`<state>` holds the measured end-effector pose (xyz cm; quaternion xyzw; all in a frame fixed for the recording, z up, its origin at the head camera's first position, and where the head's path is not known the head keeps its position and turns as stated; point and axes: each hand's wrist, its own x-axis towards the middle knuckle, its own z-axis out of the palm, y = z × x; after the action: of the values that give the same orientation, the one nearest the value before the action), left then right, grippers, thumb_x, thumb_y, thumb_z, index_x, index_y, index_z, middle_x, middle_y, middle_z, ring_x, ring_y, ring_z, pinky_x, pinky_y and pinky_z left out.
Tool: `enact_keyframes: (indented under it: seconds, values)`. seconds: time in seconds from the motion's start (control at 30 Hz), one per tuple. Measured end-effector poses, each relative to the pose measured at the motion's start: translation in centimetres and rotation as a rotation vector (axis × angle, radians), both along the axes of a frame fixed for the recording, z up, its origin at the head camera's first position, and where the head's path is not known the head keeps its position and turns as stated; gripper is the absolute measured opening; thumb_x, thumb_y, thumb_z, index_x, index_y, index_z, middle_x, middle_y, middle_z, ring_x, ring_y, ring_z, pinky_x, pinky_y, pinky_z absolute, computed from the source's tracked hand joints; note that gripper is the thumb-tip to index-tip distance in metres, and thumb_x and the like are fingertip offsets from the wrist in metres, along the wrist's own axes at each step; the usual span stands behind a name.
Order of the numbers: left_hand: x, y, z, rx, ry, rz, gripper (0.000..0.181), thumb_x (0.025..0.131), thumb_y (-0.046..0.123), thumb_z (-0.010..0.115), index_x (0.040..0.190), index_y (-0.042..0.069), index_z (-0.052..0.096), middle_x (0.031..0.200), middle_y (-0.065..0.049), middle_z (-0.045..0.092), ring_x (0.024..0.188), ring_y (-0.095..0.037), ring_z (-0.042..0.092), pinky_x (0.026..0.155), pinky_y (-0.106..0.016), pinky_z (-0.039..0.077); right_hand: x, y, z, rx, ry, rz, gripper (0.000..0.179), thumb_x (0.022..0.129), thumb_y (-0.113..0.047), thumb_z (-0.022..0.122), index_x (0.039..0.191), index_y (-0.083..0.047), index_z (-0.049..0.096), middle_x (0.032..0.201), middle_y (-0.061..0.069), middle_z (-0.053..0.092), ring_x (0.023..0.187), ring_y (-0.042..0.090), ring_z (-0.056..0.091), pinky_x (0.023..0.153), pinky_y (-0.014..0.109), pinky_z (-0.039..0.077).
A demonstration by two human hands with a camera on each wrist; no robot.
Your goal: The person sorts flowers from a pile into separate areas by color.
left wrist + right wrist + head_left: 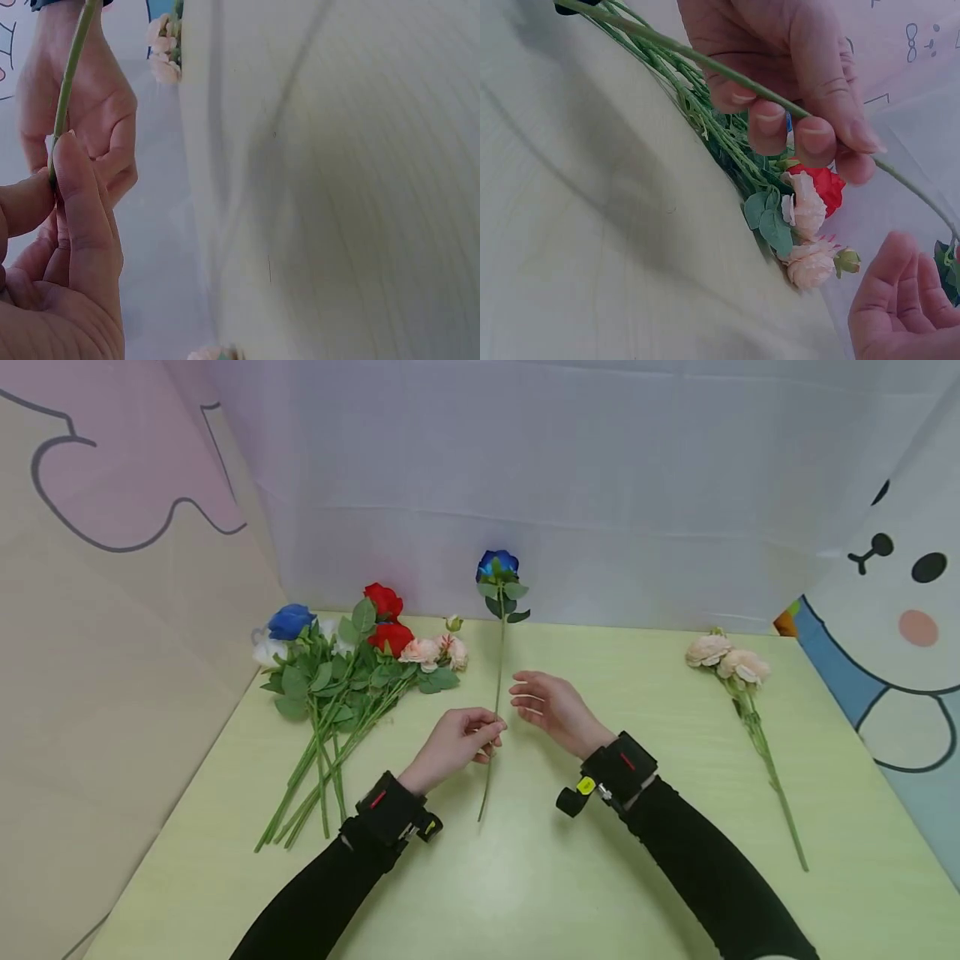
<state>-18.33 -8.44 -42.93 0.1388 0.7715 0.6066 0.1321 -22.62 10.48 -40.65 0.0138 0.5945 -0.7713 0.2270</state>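
Note:
A blue artificial rose stands up over the middle of the table, its long green stem running down toward me. My left hand pinches that stem between thumb and fingers on its lower part. In the right wrist view the left hand has its fingers curled about the stem. Just right of the stem is my right hand, fingers loosely bent and holding nothing. The left wrist view shows the right hand behind the stem.
On the left lies a heap of artificial flowers: a blue rose, red roses, pink flowers and white ones, stems toward me. A stem of pale pink flowers lies at the right. A white curtain hangs behind the table.

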Motion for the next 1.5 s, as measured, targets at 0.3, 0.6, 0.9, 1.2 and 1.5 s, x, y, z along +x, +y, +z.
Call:
enact_keyframes:
  seconds: [0.3,0.6,0.9,1.2,1.5]
  values:
    - [0.2,2.1,-1.0,-0.025,-0.025,-0.039,0.024,0.094,0.014,0.059,0.103,-0.008,0.064,0.082,-0.018,0.066,0.058,-0.013,0.057,0.055,-0.024,0.053,-0.3,-0.4,0.6,0.102,0.107,0.091,0.035,0.101,-0.025,0.046,0.127,-0.002,0.043,0.097,0.009,0.053,0.081,0.016,0.057,0.065,0.020,0.046]
    - [0.6,3.0,-1.5,-0.031,-0.034,-0.055,0.022,0.095,0.012,0.058,0.102,-0.007,0.064,0.076,-0.009,0.065,0.058,-0.013,0.058,0.054,-0.025,0.053,-0.3,-0.5,-0.3,0.161,0.192,0.084,0.023,0.103,-0.015,0.038,0.118,0.002,0.044,0.078,0.005,0.048,0.066,0.012,0.052,0.059,0.021,0.042]
    - [0.7,3.3,-1.3,-0.030,-0.031,-0.077,0.024,0.094,0.014,0.059,0.104,-0.007,0.063,0.083,-0.020,0.065,0.059,-0.015,0.060,0.056,-0.028,0.054,0.0,-0.4,-0.4,0.171,0.215,0.063,0.022,0.104,-0.015,0.037,0.115,0.002,0.045,0.076,0.005,0.046,0.065,0.013,0.049,0.059,0.022,0.041]
    - [0.6,2.2,-1.0,-0.162,0.069,-0.087,0.022,0.097,0.021,0.055,0.108,0.004,0.062,0.089,-0.013,0.065,0.064,-0.020,0.063,0.056,-0.032,0.053,0.4,1.1,-0.7,0.192,0.209,0.057,0.027,0.104,-0.014,0.035,0.121,0.006,0.041,0.079,0.006,0.043,0.066,0.013,0.048,0.061,0.021,0.043]
    - [-0.2,0.2,-0.3,-0.500,0.400,0.018,0.027,0.097,0.023,0.055,0.118,0.006,0.060,0.103,-0.003,0.063,0.085,-0.014,0.059,0.074,-0.031,0.050,1.0,4.1,-1.2,0.228,0.181,0.079,0.037,0.105,-0.015,0.034,0.130,0.013,0.033,0.080,0.006,0.041,0.067,0.014,0.045,0.061,0.021,0.039]
